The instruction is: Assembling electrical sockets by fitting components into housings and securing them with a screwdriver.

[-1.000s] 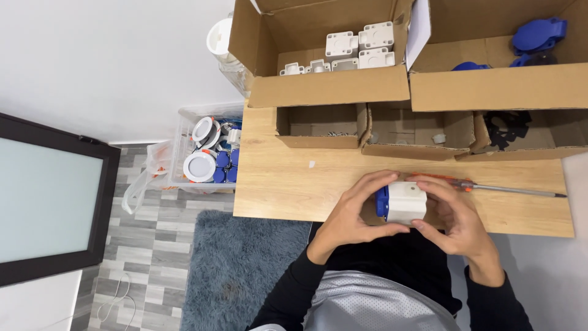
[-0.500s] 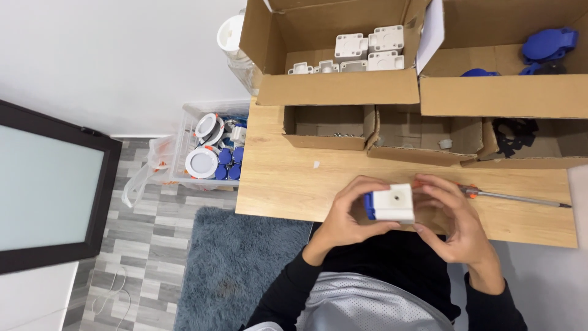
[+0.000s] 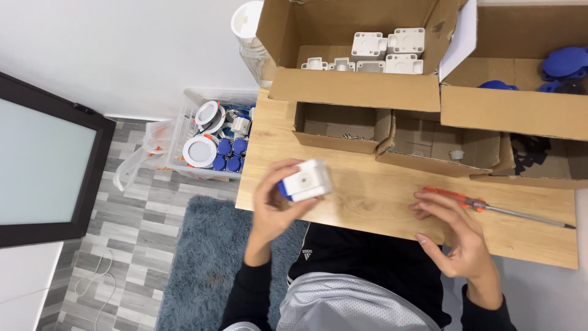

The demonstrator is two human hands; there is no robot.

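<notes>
Above the desk (image 3: 367, 202) we found our left hand (image 3: 278, 205) clasping the white-and-blue assembled box (image 3: 304, 181), our right hand (image 3: 456, 236) spread empty by the untouched screwdriver (image 3: 490, 206).

White wall (image 3: 122, 55), grey plank floor (image 3: 122, 245)

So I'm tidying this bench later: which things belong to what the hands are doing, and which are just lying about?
In use:
- white and blue plastic box, held in the left hand
- orange-handled screwdriver, at the right hand
- carton of white boxes

Lying about:
- floor bin of round lamps
- blue rug
</notes>
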